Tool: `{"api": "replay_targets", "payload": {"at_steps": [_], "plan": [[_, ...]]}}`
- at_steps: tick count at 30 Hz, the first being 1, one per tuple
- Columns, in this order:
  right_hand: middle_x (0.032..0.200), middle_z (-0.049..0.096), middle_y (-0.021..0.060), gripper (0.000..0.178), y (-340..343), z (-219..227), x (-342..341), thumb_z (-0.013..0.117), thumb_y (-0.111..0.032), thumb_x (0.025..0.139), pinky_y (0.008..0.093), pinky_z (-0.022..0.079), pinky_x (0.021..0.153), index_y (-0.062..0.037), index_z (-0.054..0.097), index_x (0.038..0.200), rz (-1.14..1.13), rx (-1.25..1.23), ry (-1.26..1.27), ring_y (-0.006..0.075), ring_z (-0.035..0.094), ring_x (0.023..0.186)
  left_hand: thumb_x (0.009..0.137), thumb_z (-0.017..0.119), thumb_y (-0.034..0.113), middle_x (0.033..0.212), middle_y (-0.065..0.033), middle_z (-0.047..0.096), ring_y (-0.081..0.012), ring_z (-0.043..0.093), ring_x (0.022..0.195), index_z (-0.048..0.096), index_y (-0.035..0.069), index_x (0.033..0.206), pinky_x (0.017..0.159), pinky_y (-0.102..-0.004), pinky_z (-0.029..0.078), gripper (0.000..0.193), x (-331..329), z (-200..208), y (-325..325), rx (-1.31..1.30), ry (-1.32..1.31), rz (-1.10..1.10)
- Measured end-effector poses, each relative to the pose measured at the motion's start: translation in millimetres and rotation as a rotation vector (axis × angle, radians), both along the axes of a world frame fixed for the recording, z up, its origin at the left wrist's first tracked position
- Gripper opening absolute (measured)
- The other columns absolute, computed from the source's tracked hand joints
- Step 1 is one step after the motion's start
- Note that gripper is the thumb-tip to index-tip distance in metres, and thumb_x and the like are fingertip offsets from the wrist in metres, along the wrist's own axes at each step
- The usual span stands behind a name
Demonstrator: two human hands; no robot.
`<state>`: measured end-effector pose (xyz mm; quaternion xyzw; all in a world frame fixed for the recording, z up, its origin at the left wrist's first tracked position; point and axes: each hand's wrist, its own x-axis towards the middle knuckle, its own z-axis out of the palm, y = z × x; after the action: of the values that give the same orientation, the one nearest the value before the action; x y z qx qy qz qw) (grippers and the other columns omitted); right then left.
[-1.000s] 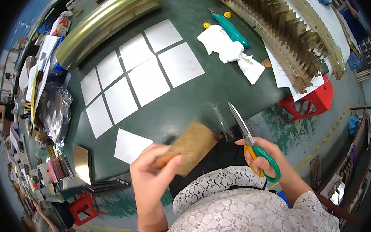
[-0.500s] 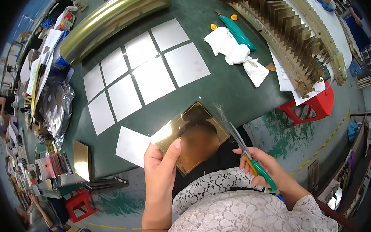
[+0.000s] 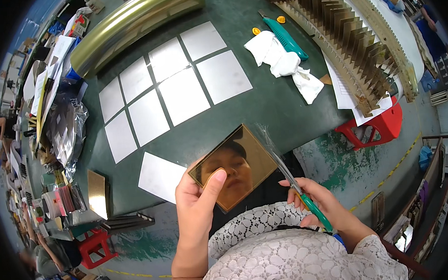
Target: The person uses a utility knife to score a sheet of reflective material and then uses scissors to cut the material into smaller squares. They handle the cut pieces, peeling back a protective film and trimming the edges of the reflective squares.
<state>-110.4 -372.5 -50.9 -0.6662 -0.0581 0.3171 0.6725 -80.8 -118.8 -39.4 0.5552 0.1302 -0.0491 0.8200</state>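
Observation:
My left hand (image 3: 194, 203) grips a square, gold-tinted mirror-like plate (image 3: 258, 161), thumb on its face and fingers behind. The plate is tilted in front of me, over the table's near edge. In my right hand (image 3: 323, 203) is a pair of scissors (image 3: 289, 176) with green handles. Their blades point up and away, close beside the plate's right edge. A wisp of thin clear film (image 3: 267, 137) shows near the blade tips; whether it is attached to the plate I cannot tell. Left of the plate lies a white square sheet (image 3: 157, 176), partly behind my left hand.
Several white squares (image 3: 184, 96) lie in rows on the green table (image 3: 284, 121). Behind them is a gold film roll (image 3: 135, 30). A teal cutter (image 3: 285, 38), crumpled white cloth (image 3: 280, 59) and slotted rack of plates (image 3: 346, 40) sit right. A red stool (image 3: 372, 131) stands beyond the edge.
The plate has turned in my left hand, and its bright glare at the upper left is gone. The scissors' handles look closer together and have rotated slightly.

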Motion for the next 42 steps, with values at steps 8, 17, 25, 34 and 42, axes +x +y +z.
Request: {"api": "replay_targets", "payload": {"at_steps": [8,17,25,34,42], "plan": [[0.096,0.052,0.0017,0.085,-1,-3,0,0.085,-0.031,0.065,0.0256,0.042,0.076,-0.0061,0.044,0.135,-0.003,-0.002,-0.022,0.0115,0.048,0.081,0.09,0.06,0.004,0.109,-0.0114,0.064,-0.014,0.061,0.097,0.053,-0.004,0.12,0.085,-0.0266,0.05,0.032,-1,-2,-3,0.004,0.013,-0.002],[0.095,0.051,0.0008,0.083,-1,-3,-1,0.085,-0.031,0.066,0.0248,0.041,0.074,-0.0068,0.045,0.135,-0.02,0.0,-0.012,0.0109,0.047,0.08,0.09,0.061,0.003,0.109,-0.0111,0.064,-0.0134,0.061,0.096,0.052,-0.004,0.12,0.085,-0.026,0.049,0.032,-2,-1,-6,0.018,0.017,0.012],[0.09,0.048,0.0012,0.08,-2,-1,1,0.086,-0.029,0.065,0.024,0.039,0.072,-0.0056,0.048,0.132,-0.018,-0.065,-0.047,0.0115,0.047,0.079,0.09,0.062,0.005,0.109,-0.011,0.063,-0.013,0.061,0.097,0.052,-0.005,0.12,0.085,-0.0253,0.049,0.033,-3,-2,-7,0.043,0.045,0.024],[0.073,0.041,-0.0047,0.068,-2,0,3,0.083,-0.025,0.071,0.02,0.036,0.062,-0.004,0.052,0.127,-0.044,-0.068,0.074,0.0045,0.041,0.068,0.09,0.062,0.004,0.109,-0.0102,0.064,-0.0123,0.061,0.097,0.052,-0.005,0.12,0.085,-0.025,0.049,0.033,-4,-13,-4,0.008,0.07,-0.086],[0.074,0.044,-0.0053,0.049,10,-6,17,0.071,-0.021,0.086,0.0176,0.035,0.058,-0.0023,0.051,0.127,-0.128,-0.006,0.188,0.0018,0.041,0.065,0.088,0.064,0.002,0.111,-0.0077,0.061,-0.0106,0.059,0.098,0.049,-0.004,0.123,0.083,-0.0246,0.049,0.039,-14,-13,4,-0.082,0.209,-0.397]]}}
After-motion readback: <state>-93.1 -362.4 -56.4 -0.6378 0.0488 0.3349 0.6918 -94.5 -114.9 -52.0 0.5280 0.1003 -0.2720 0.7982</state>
